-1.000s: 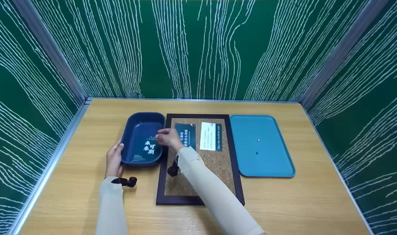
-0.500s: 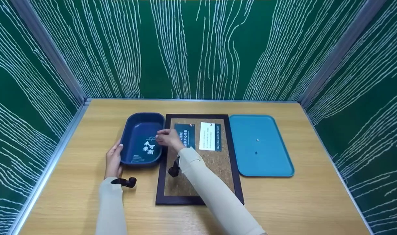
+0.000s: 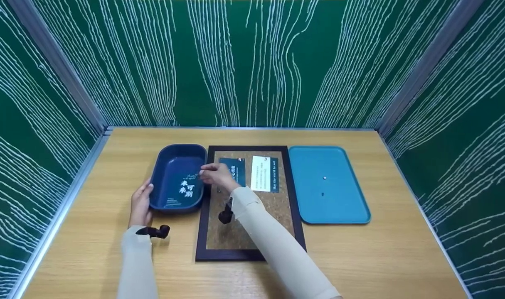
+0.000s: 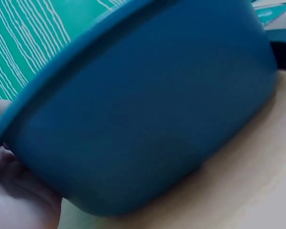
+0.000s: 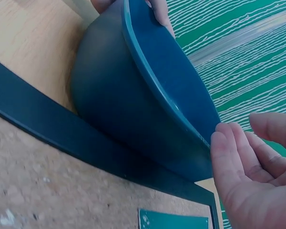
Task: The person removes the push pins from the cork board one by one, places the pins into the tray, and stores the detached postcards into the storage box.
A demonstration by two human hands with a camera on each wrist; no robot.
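Observation:
At the left of the table stands a deep blue plastic bin. A dark green card with white lettering lies inside it. My left hand grips the bin's near left side, the thumb at the rim. Over the bin's right rim is my right hand. In the right wrist view its fingers are fairly straight, right at the rim, with the thumb apart and nothing between them. Below the right hand lies a cork board in a dark frame, bearing a green card partly hidden by that hand.
A white and green card is fixed to the board near its top right. Right of the board lies a flat teal tray with two tiny objects on it. Green walls with white lines enclose the table at the back and sides.
My right hand has shifted slightly to the right relative to the bin. My left hand stays on the bin. The head view has turned a little, so everything sits slightly further left.

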